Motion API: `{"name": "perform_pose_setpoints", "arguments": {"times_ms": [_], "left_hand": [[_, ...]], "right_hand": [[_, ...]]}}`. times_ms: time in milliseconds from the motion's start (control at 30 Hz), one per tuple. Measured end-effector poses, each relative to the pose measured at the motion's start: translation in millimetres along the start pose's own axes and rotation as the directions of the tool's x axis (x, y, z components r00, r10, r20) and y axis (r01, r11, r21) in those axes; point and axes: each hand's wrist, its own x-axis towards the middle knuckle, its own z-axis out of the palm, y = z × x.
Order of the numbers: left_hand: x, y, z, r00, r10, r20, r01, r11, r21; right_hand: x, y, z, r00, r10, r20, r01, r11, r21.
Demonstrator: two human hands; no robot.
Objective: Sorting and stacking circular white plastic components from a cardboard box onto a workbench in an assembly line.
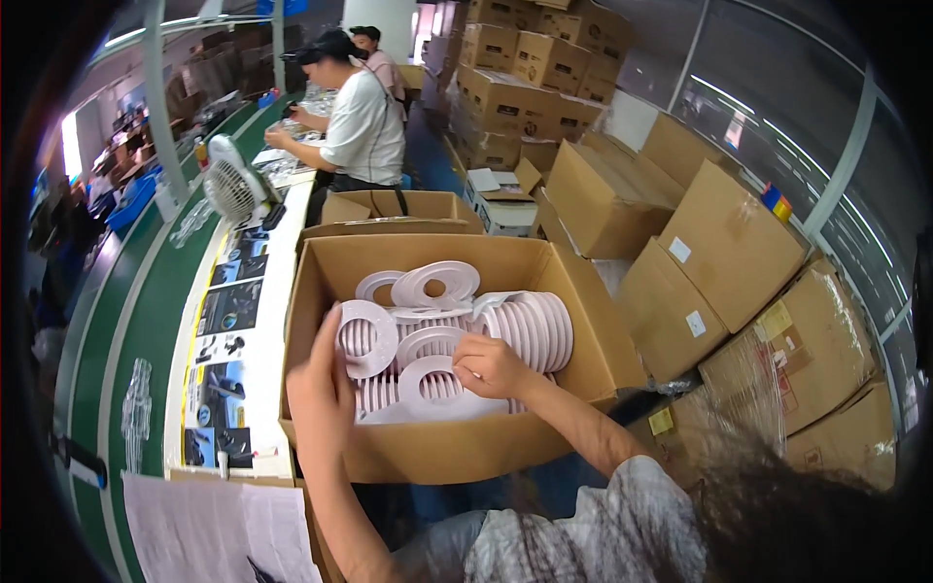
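A large open cardboard box (452,455) stands before me, packed with rows of flat white plastic rings (530,330). My left hand (323,384) reaches in along the box's left side and grips the edge of a white ring (388,340), tilted up with its round hole showing. Over the middle of the box, the closed fingers of my right hand (491,367) pinch the right edge of another white ring (410,387), which leans near the front wall. Two more loose rings (457,277) lie on top toward the back. My right fingertips are partly hidden.
On the left, a white worktop (277,321) with printed sheets and a white fan (231,180) runs beside a green conveyor (146,321). Stacked cartons (734,253) line the right. Another open box (389,206) stands behind mine; beyond it, two people are at the line.
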Motion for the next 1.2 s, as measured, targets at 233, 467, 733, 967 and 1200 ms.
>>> {"name": "perform_pose_setpoints", "arguments": {"times_ms": [233,467,733,967,1200], "left_hand": [[111.4,-106.4,92.4,0.929,-0.043,0.369,-0.106,0.921,0.374],[82.8,-218.6,113.5,0.873,-0.370,0.318,0.110,0.785,0.610],[70.9,-241.1,120.0,0.790,-0.470,0.394,0.143,0.766,0.627],[96.8,-270.5,126.4,0.804,-0.384,0.454,0.003,0.766,0.642],[99.8,-278.8,149.4,0.809,-0.347,0.474,0.011,0.815,0.579]], "right_hand": [[-9.0,14.5,-5.9,0.979,0.193,-0.063,-0.190,0.980,0.055],[-2.3,19.5,-1.1,0.974,0.226,0.024,-0.227,0.970,0.091],[1.2,3.0,-2.5,0.973,0.201,0.116,-0.217,0.964,0.154],[1.3,-4.9,0.2,0.976,0.106,0.188,-0.140,0.975,0.174],[2.6,-4.6,-9.6,0.961,0.091,0.262,-0.148,0.967,0.207]]}}
